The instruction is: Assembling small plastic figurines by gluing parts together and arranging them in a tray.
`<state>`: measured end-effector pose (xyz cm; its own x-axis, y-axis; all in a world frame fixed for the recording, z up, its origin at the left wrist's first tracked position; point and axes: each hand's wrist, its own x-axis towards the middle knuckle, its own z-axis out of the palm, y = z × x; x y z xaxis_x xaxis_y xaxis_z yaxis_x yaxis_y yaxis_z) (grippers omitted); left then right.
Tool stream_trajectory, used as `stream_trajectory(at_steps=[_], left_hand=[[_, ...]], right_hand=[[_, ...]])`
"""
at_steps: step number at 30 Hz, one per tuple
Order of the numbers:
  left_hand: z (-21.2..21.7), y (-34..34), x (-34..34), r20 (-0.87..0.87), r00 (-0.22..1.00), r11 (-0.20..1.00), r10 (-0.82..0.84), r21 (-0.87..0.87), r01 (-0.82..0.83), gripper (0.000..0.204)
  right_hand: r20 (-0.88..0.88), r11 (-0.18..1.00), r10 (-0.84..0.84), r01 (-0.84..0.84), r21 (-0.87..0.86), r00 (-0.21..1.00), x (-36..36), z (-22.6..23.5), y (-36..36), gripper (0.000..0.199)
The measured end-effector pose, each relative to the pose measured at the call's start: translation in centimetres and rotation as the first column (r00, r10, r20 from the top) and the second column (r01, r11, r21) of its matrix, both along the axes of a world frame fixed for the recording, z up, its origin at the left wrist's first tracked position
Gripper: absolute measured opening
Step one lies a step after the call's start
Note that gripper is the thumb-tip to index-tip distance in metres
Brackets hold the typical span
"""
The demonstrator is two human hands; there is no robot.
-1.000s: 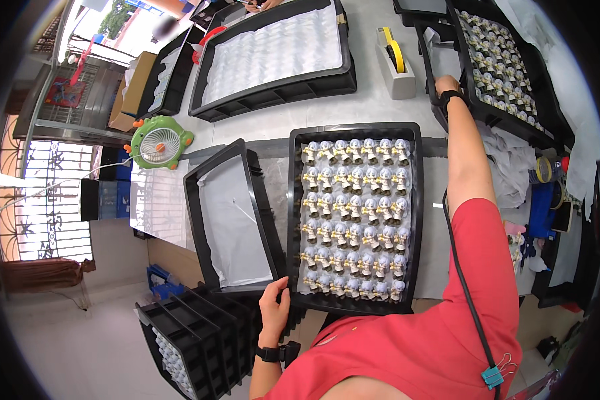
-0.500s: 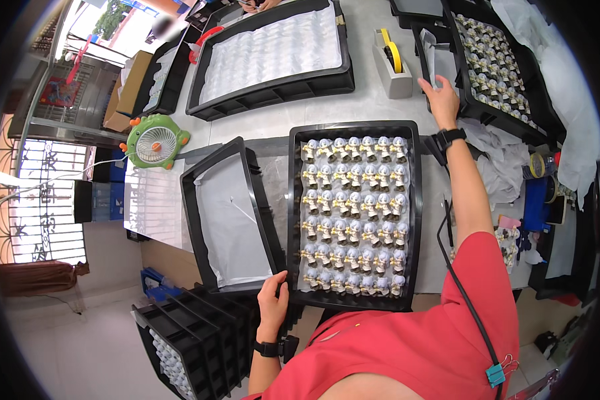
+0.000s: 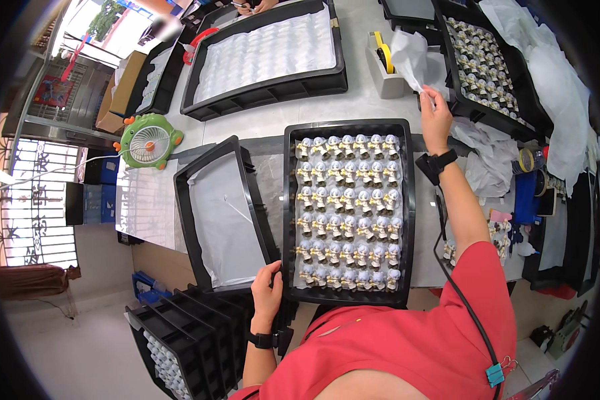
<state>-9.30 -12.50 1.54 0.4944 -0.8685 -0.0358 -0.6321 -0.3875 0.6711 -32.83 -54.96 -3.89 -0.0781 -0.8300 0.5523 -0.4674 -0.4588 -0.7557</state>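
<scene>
- The right hand (image 3: pixel 435 113) is pinched on a corner of a white tissue sheet (image 3: pixel 409 57), which stands up crumpled above the table, near the tape dispenser (image 3: pixel 382 63). The left hand (image 3: pixel 268 287) is closed on the near-left corner of the black tray of figurines (image 3: pixel 349 207), fingers curled over the rim.
- What has changed: a second ago the right arm was stretched far out toward the far-right tray (image 3: pixel 487 63) with the hand hard to see; half a second ago the hand was open near that tray's edge; now it has drawn back a little and has the sheet lifted — so the paper has just been picked up. The left hand has not moved from its corner.
- Judged from that, the sheet is free of the table and ready to be carried over the filled tray, which the left hand steadies.
- The tray of figurines lies flat in front of the person, its long axis running away from the body — near end at the table edge, far end toward the tape dispenser. Its rows of small figures run across it.
- Beside it on the left leans an empty tray lined with white paper (image 3: pixel 223 213), tilted and slightly turned.
</scene>
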Motion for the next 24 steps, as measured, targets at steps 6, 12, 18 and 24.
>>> stream_trajectory(at_steps=[6,12,18,24], left_hand=[[0.0,-2.0,0.1,-0.626,0.772,0.979,0.111,-0.066,-0.195,0.034],[2.1,-9.2,1.9,-0.865,0.465,0.903,0.191,-0.031,-0.429,0.077],[-2.9,-5.9,6.6,-0.757,0.563,0.712,0.330,-0.192,-0.676,0.050],[-7.7,2.8,12.3,-0.626,0.308,0.296,0.716,-0.128,-0.947,0.055]], right_hand=[[-0.204,0.768,0.638,-0.634,0.097,0.742,5.7,4.1,11.0,0.012],[-0.323,0.063,0.946,-0.964,0.259,-0.025,9.0,3.5,21.1,0.010],[-0.392,-0.073,0.899,-0.950,0.305,-0.195,11.3,2.9,24.6,0.025],[-0.098,-0.018,0.993,-0.912,0.411,-0.063,20.9,3.2,22.2,0.033]])
